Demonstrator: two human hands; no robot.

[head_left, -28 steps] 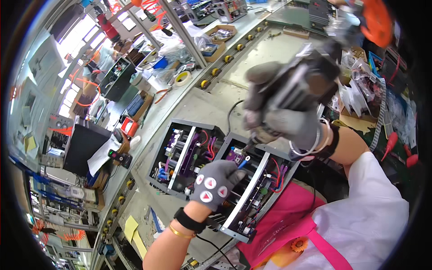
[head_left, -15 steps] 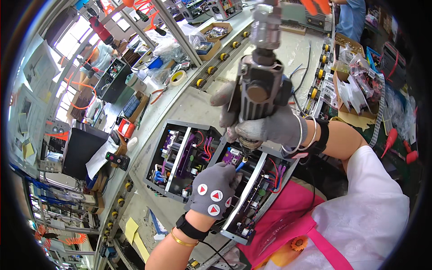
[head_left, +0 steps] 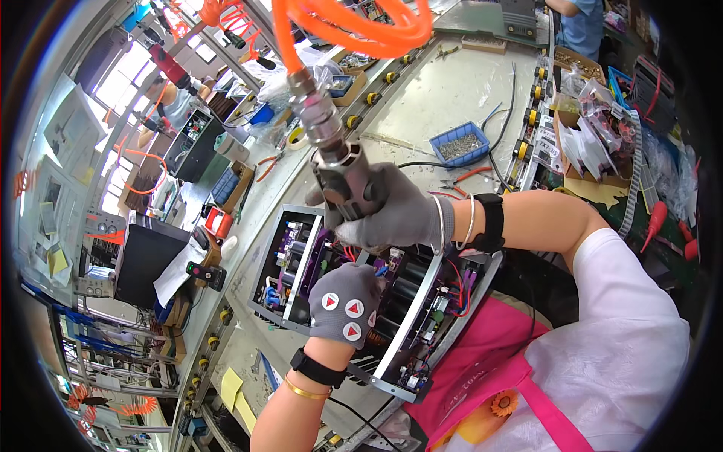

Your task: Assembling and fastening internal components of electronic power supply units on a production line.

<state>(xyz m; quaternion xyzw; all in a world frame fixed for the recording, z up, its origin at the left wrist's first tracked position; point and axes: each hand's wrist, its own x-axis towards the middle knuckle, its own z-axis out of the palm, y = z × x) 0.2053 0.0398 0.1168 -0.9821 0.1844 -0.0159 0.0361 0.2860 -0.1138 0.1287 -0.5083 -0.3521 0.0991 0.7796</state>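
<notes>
My gloved right hand [head_left: 399,207] is wrapped round an air screwdriver [head_left: 348,184], held upright above the work. An orange coiled hose [head_left: 354,26] runs from its top end. Its lower tip is hidden behind my hand. Below it, my gloved left hand [head_left: 340,305], with red-and-white stickers on its back, is closed with its fingertips down among the parts; what they pinch is hidden. Two open black metal cases stand side by side: the right case [head_left: 410,324] and the left case [head_left: 301,260], each with purple circuit boards, wires and a pale crossbar.
A blue tray [head_left: 459,145] of small metal parts and red-handled pliers [head_left: 473,175] lie beyond my right hand. Roller rails [head_left: 525,143] flank the bench. Boxes of parts [head_left: 591,151] stand at the right. Yellow paper [head_left: 237,395] lies at the near left.
My right hand has carried the screwdriver leftward and tilted it, bringing the orange hose into view. My left hand has shifted slightly left and up, and the blue tray is uncovered.
</notes>
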